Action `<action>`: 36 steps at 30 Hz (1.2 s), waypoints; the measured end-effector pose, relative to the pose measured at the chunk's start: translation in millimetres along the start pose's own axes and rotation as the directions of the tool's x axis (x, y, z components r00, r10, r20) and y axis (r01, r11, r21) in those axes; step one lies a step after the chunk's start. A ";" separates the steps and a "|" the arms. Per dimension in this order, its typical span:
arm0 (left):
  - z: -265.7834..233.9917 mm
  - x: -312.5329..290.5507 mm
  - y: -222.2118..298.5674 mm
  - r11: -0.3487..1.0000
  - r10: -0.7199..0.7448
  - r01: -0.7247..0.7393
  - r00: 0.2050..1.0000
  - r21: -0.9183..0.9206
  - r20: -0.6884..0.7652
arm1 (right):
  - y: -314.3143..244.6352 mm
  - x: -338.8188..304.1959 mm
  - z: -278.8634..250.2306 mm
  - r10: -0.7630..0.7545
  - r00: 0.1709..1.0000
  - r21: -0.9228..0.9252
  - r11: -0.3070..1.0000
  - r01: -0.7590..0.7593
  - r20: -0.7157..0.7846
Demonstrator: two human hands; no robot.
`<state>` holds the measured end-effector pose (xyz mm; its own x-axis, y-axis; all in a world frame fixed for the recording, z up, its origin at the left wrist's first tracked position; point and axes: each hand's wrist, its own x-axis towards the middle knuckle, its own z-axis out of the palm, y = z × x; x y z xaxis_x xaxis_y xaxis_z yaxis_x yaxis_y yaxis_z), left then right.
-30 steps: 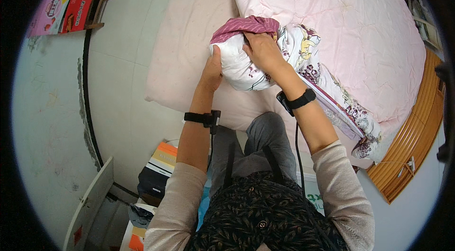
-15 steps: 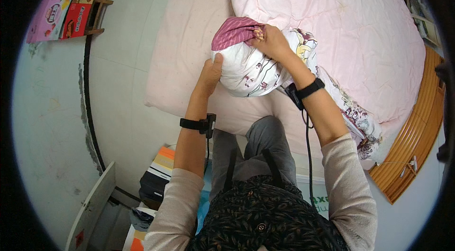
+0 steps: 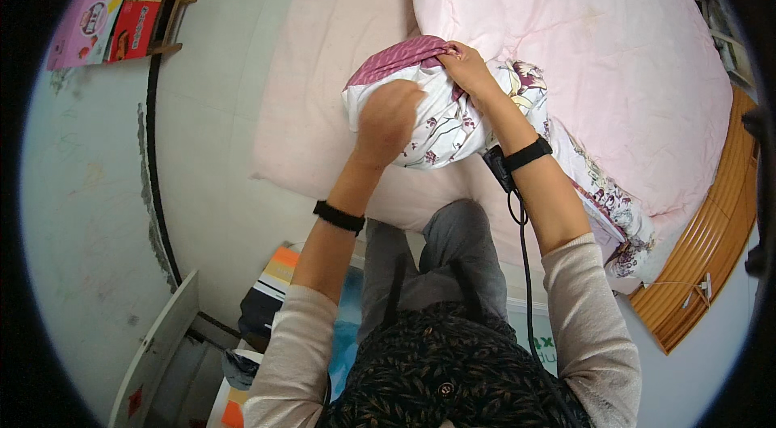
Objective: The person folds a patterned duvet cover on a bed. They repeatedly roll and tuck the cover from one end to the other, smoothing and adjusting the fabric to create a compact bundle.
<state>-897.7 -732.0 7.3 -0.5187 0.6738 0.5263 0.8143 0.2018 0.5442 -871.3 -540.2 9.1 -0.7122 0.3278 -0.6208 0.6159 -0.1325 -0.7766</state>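
Part of the floral pillow (image 3: 440,125) is covered by the left hand (image 3: 388,121); the bed frame (image 3: 711,250) is cut off by the rim.

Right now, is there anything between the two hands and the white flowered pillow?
Nothing visible. The left hand presses on the white flowered pillow, and the right hand grips the maroon cover at its top edge.

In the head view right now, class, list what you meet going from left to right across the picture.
Colourful boxes on a small wooden shelf → black floor-edge strip → left hand pressing on the floral pillow → right hand gripping its maroon end → pink quilt → wooden bed frame.
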 end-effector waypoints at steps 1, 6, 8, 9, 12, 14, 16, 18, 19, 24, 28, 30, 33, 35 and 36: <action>8.1 2.0 0.9 0.993 -0.116 0.116 0.991 0.006 0.071 | 3.7 0.5 1.9 -0.090 0.995 -0.059 0.994 0.088 -0.032; 44.2 -7.2 -17.6 0.912 -0.302 0.198 0.916 0.359 0.264 | 28.7 5.7 7.6 -0.078 0.995 -0.190 0.980 0.065 -0.062; 61.9 -22.1 -30.5 0.945 -0.123 0.030 0.956 0.325 0.268 | 44.1 9.5 14.8 -0.242 0.965 -0.334 0.922 0.197 -0.099; 68.4 -31.5 -40.9 0.953 -0.121 0.029 0.949 0.300 0.292 | 52.6 10.9 19.9 -0.354 0.928 -0.394 0.874 0.284 -0.115; 93.7 -62.9 -66.1 0.904 -0.417 0.290 0.756 0.313 0.505 | 85.3 5.8 28.4 -0.452 0.891 -0.605 0.721 0.337 -0.042; 104.9 -85.2 -78.1 0.821 -0.570 0.453 0.641 0.347 0.514 | 106.3 -1.1 30.5 -0.530 0.848 -0.645 0.649 0.403 -0.004; 109.1 -101.1 -89.1 0.783 -0.618 0.543 0.627 0.302 0.475 | 121.3 -10.4 30.0 -0.644 0.761 -0.764 0.454 0.458 0.074; 115.8 -108.6 -94.5 0.772 -0.631 0.589 0.663 0.240 0.403 | 129.7 -18.4 29.9 -0.625 0.760 -0.833 0.317 0.454 0.176; 119.7 -109.1 -96.4 0.779 -0.621 0.602 0.701 0.177 0.350 | 131.8 -21.6 28.5 -0.627 0.751 -0.846 0.270 0.459 0.207; 130.3 -103.4 -99.6 0.777 -0.617 0.628 0.745 0.048 0.254 | 126.1 -13.4 29.2 -0.605 0.763 -0.724 0.418 0.549 0.228; 129.8 -105.0 -99.2 0.812 -0.583 0.557 0.766 0.171 0.271 | 122.4 3.0 30.0 -0.647 0.762 -0.636 0.604 0.480 -0.040; 130.2 -105.7 -101.8 0.832 -0.554 0.524 0.781 0.181 0.288 | 123.3 6.9 29.4 -0.596 0.802 -0.656 0.617 0.433 -0.031; 135.2 -102.7 -110.4 0.859 -0.511 0.489 0.791 0.154 0.337 | 127.7 8.8 28.5 -0.551 0.834 -0.689 0.597 0.412 0.022; 138.8 -99.7 -116.0 0.840 -0.534 0.521 0.745 0.151 0.399 | 131.7 8.8 29.1 -0.536 0.844 -0.715 0.584 0.384 0.016; 138.9 -98.7 -118.1 0.866 -0.499 0.471 0.787 0.168 0.362 | 133.2 9.0 30.6 -0.557 0.830 -0.720 0.568 0.398 0.019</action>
<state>-906.5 -723.6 -199.7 -0.7203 0.6873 -0.0937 0.5043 0.6116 0.6096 -806.0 -583.6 -103.2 -0.9409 0.3279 -0.0850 0.3092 0.7288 -0.6109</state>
